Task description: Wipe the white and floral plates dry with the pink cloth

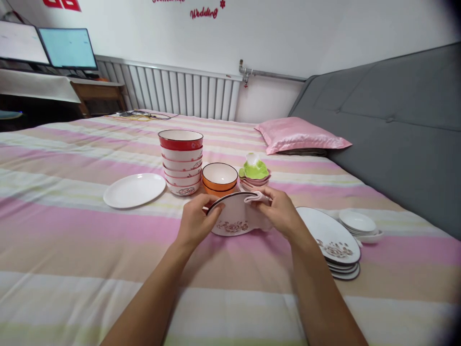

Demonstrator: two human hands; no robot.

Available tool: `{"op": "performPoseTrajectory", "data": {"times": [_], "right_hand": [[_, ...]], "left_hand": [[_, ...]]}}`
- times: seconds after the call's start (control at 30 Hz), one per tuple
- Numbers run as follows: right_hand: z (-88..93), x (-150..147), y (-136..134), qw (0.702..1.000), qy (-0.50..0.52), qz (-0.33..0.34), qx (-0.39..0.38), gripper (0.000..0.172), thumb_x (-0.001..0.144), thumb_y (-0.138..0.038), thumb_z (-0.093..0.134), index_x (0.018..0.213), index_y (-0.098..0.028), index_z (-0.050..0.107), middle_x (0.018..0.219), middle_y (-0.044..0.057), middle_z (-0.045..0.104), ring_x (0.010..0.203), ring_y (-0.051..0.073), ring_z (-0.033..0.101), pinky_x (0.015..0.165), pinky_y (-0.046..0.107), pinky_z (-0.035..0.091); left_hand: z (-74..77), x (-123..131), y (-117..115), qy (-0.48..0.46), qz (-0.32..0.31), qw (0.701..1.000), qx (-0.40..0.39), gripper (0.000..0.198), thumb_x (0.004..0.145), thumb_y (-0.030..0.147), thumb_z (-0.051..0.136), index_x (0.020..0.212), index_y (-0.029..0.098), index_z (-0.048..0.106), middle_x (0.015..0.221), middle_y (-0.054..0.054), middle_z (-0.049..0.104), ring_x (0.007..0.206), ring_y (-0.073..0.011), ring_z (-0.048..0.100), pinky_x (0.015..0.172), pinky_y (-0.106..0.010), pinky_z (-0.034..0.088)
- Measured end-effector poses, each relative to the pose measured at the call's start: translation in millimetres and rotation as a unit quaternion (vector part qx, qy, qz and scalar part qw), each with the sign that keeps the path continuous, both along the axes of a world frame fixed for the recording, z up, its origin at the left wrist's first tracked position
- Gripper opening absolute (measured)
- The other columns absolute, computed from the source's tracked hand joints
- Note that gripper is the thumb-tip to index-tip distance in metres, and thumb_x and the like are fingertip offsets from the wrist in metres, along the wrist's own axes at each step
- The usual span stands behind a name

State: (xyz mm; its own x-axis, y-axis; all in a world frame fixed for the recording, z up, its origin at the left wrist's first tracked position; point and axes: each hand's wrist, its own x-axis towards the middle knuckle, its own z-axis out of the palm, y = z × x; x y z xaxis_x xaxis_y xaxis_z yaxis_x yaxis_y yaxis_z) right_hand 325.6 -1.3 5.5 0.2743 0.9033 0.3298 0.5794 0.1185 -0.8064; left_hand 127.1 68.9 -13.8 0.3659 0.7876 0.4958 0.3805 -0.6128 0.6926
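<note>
My left hand (195,219) grips the left rim of a white bowl (232,221) with a dark rim and a floral pattern, held tilted above the striped bedspread (90,250). My right hand (281,211) is closed on a pale pink cloth (256,196) pressed against the bowl's right rim. Just behind the bowl stand an orange bowl (219,178) and a stack of red-and-white bowls (181,162). A stack of white floral plates (333,240) lies right of my right hand.
A white plate (134,190) lies at the left. Small pink dishes with a green one on top (254,173) sit behind the bowl. Small white saucers (359,224) lie far right. A pink pillow (298,135), grey headboard (396,125), radiator (180,91) and monitors (66,48) are beyond.
</note>
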Motion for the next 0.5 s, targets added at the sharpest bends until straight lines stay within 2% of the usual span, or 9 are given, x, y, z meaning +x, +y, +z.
{"op": "performPoseTrajectory", "data": {"times": [0.1,0.2,0.3,0.5], "right_hand": [[-1.8,6,-1,0.999,-0.008,0.006,-0.038,0.024,0.074,-0.024,0.058,0.095,-0.022,0.069,0.095,0.004,0.071,0.091,0.023,0.064,0.075,0.032,0.049],[-4.9,9,0,0.999,-0.022,-0.011,-0.045,0.03,0.071,-0.018,0.057,0.098,-0.024,0.068,0.098,0.003,0.071,0.091,0.022,0.063,0.077,0.031,0.048],[-9.0,12,2,0.999,-0.022,-0.015,-0.042,0.038,0.068,-0.012,0.056,0.102,-0.025,0.066,0.098,0.002,0.071,0.091,0.021,0.063,0.078,0.031,0.049],[-11.5,16,3,0.996,-0.047,-0.034,-0.063,0.04,0.067,-0.007,0.049,0.1,-0.023,0.064,0.099,0.003,0.07,0.094,0.021,0.062,0.08,0.032,0.048]], "left_hand": [[-1.6,-2,3,0.092,-0.006,0.99,-0.109,0.021,0.076,0.037,0.058,0.084,0.019,0.067,0.081,-0.002,0.07,0.075,-0.0177,0.062,0.061,-0.025,0.044],[-3.2,-5,5,0.254,-0.023,0.947,-0.193,0.02,0.072,0.036,0.059,0.077,0.018,0.067,0.075,-0.004,0.069,0.07,-0.0209,0.062,0.056,-0.026,0.041],[-3.3,-6,5,0.312,-0.018,0.929,-0.199,0.017,0.075,0.031,0.055,0.07,0.017,0.064,0.069,-0.006,0.068,0.066,-0.0217,0.061,0.053,-0.026,0.037],[-0.9,-2,4,0.298,-0.006,0.941,-0.159,0.016,0.077,0.023,0.052,0.064,0.017,0.06,0.067,-0.006,0.066,0.063,-0.0189,0.059,0.053,-0.025,0.033]]}}
